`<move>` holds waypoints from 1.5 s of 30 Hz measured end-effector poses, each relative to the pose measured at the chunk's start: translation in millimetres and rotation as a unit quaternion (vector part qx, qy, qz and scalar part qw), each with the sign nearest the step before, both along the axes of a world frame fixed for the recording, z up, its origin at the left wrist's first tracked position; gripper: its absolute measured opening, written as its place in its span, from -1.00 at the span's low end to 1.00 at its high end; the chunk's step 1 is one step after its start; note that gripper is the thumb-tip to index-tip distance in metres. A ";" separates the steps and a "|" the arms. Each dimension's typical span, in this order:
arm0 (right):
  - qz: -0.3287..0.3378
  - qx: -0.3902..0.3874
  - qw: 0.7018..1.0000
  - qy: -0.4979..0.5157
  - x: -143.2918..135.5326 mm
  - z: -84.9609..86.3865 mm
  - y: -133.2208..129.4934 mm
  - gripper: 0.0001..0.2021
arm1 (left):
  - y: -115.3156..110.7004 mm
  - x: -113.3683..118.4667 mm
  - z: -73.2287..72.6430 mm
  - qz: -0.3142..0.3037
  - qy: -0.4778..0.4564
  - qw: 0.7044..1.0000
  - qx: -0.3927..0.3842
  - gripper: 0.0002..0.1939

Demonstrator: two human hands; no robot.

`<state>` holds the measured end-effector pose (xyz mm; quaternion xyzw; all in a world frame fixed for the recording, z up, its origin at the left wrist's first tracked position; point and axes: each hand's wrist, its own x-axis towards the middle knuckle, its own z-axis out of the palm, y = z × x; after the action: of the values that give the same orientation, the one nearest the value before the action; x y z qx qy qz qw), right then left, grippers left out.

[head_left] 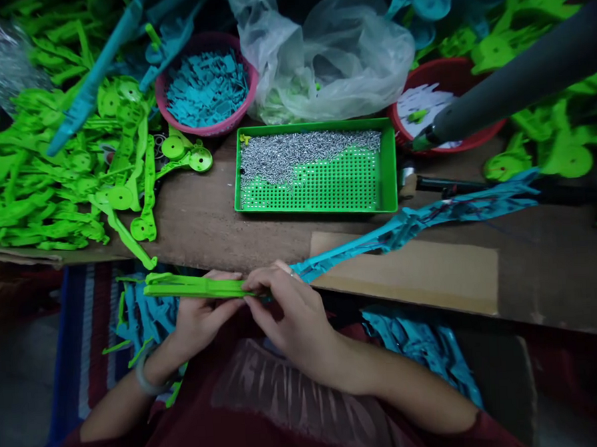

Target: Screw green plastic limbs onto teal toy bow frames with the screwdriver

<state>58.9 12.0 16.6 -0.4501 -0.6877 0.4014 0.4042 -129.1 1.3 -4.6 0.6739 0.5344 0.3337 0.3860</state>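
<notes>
My left hand (206, 313) is closed around a long green plastic part (192, 287), which points to the left over the table's front edge. The fingers of my right hand (291, 308) pinch the place where the green part meets a long blue plastic part (379, 236). That blue part reaches up and right from my right hand, across a cardboard piece (451, 275). My fingers hide the joint between the two parts. Beyond my hands stands a green perforated tray (337, 191) with small metal pins or screws (280, 159) in it.
Green plastic parts (30, 177) are heaped on the left. Behind the tray are a pink basket (208, 129) of blue pieces, a clear plastic bag (330, 55) and a red bowl (474, 144) with white pieces. A dark tube (525, 65) slants in from the right. Blue parts (425, 350) lie below the table edge.
</notes>
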 end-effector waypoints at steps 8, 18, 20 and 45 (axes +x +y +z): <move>0.070 -0.001 0.992 -0.102 7.2 7.3 4.2 -0.89 | -3.7 1.9 1.6 -0.013 0.016 0.998 0.058 -0.85; 0.034 -0.008 0.999 -0.024 8.8 5.2 2.0 -0.86 | -8.9 1.1 -5.2 -0.018 -0.016 0.998 0.056 -0.81; 0.017 -0.001 1.000 -0.026 7.9 4.7 1.4 -0.87 | -9.0 0.7 -6.2 -0.017 -0.012 0.998 0.060 -0.80; 0.105 0.255 0.933 -0.232 -61.1 42.6 68.8 -0.88 | -0.1 23.4 -0.9 0.047 -0.079 0.996 -0.022 -0.63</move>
<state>-2.2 80.9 59.2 -0.3376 -0.8850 0.1373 0.2896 -105.8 1.2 -5.5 0.6108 0.5407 0.3919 0.4254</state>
